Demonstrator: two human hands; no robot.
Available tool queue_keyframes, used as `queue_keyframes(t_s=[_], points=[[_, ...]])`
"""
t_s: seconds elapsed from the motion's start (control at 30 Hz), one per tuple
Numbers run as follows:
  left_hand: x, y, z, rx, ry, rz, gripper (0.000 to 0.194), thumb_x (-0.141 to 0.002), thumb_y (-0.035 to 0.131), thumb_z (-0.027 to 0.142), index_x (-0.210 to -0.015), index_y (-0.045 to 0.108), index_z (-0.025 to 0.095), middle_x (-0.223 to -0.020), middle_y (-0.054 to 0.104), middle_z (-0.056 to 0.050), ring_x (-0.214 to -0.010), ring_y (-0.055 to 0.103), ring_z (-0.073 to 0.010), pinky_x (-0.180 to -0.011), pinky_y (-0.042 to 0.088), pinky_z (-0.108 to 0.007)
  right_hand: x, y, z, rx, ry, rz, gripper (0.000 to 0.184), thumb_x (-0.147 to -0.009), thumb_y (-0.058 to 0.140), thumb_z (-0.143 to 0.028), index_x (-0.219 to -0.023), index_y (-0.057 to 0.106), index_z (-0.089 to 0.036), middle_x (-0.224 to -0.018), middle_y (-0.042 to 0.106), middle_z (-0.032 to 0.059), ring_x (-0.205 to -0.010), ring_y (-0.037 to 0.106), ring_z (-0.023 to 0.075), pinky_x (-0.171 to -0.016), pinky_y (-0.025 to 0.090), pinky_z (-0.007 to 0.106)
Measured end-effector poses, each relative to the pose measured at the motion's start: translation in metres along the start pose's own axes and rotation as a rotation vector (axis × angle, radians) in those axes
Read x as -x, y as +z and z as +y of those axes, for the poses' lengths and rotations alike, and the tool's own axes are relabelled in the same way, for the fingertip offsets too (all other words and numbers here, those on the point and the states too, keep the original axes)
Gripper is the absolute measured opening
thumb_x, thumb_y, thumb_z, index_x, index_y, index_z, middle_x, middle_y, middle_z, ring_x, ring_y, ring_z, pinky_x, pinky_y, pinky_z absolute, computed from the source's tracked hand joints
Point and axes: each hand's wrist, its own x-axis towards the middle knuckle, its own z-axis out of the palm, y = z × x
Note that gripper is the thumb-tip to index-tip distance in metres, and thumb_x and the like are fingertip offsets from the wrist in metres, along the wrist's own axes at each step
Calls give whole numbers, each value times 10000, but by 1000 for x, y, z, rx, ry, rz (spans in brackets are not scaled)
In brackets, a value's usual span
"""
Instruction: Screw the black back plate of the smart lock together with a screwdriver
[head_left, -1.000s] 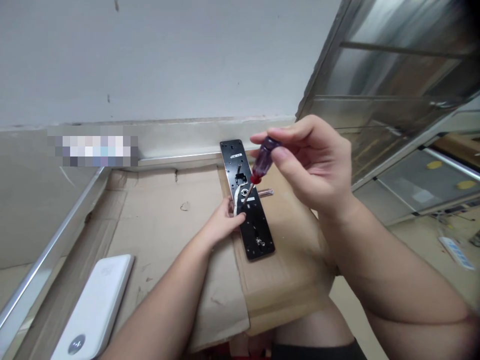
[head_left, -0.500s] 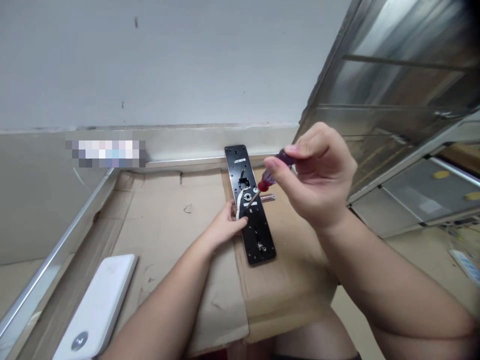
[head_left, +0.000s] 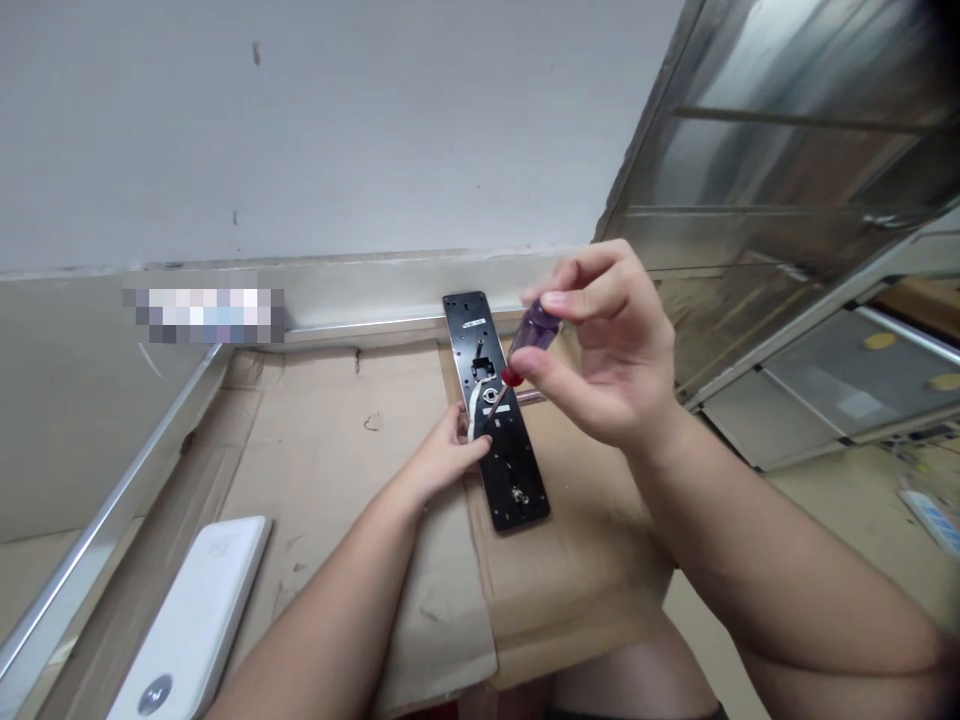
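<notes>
A long black door-lock panel [head_left: 520,465] lies back side up on cardboard, with screw holes, a round metal hub and a white cable [head_left: 475,408] along its left side. My left hand [head_left: 452,452] grips its left edge, thumb on top and fingers around the side. Above the panel, my right hand [head_left: 619,355] pinches the purple, red-collared handle of a screwdriver [head_left: 534,328] between thumb and fingers. The shaft slants down to the left, its tip at the panel near the cable; exact contact cannot be made out. A metallic lever [head_left: 531,397] sticks out at the panel's right side, partly hidden.
Cardboard [head_left: 322,440] covers the work surface, bordered by a metal-edged rim. A white power bank [head_left: 199,610] rests at the lower left. A wall [head_left: 337,130] rises behind, and a metal door [head_left: 780,160] stands at the right. A power strip [head_left: 930,522] lies far right.
My right hand has shifted slightly left and turned its hold on the screwdriver handle, with the fingers now placed differently. My left hand keeps its grip on the panel. The view has moved slightly.
</notes>
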Motion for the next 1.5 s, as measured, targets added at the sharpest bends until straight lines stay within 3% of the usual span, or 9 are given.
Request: queue_keyframes(t_s=[0.13, 0.3, 0.47, 0.6, 0.9, 1.13, 1.5], points=[[0, 0, -1, 3, 12, -3, 630, -810, 759, 306, -1340, 439, 194, -1330, 609, -162, -1023, 682, -261, -680, 582, -277, -1, -2, -6, -107, 94, -59, 151, -887, 691, -240, -1007, 605, -268, -1058, 670, 39, -1009, 695, 216, -802, 655, 406], [0, 1, 1, -4, -3, 4, 635, -828, 734, 296, -1358, 404, 181, -1311, 616, -170, -961, 697, -249, -628, 572, -270, 0, -1, -2, -35, 93, 64, 232, -795, 796, -227, -925, 608, -269, -1048, 653, 19, -888, 698, 178, -775, 663, 367], [-1, 1, 1, -19, 7, 3, 616, -821, 734, 280, -1341, 420, 178, -1283, 629, -152, -992, 691, -258, -665, 577, -283, -4, -9, -9, -191, 189, -100, 175, -862, 732, -303, -982, 613, -258, -1055, 691, 27, -1089, 692, 227, -884, 653, 419], [0, 2, 2, -1, 8, 1, 650, -816, 749, 299, -1355, 406, 184, -1301, 615, -149, -954, 697, -236, -657, 578, -277, -6, -9, -15, -264, 240, -136, 189, -854, 742, -280, -996, 625, -236, -1011, 701, 28, -1029, 714, 222, -854, 662, 421], [1, 4, 5, 14, 3, 19, 580, -789, 781, 322, -1231, 438, 168, -1166, 645, -123, -810, 692, -184, -596, 570, -257, -2, 1, -15, 10, 116, -35, 218, -827, 740, -176, -1017, 657, -246, -927, 641, 14, -974, 692, 189, -857, 658, 353], [1, 3, 4, 17, -11, -2, 609, -790, 782, 338, -1266, 436, 184, -1170, 629, -124, -858, 691, -213, -607, 581, -283, 9, 1, -4, -101, 120, -125, 468, -804, 709, -140, -1213, 582, -328, -1111, 653, 6, -979, 707, 173, -819, 675, 356], [3, 6, 12, -47, -8, 31, 599, -774, 744, 279, -1272, 434, 154, -1090, 661, -101, -761, 675, -170, -511, 507, -213, 10, 5, -13, 40, 63, -49, 469, -796, 689, -100, -1196, 619, -334, -1036, 648, 6, -942, 696, 178, -755, 667, 328]])
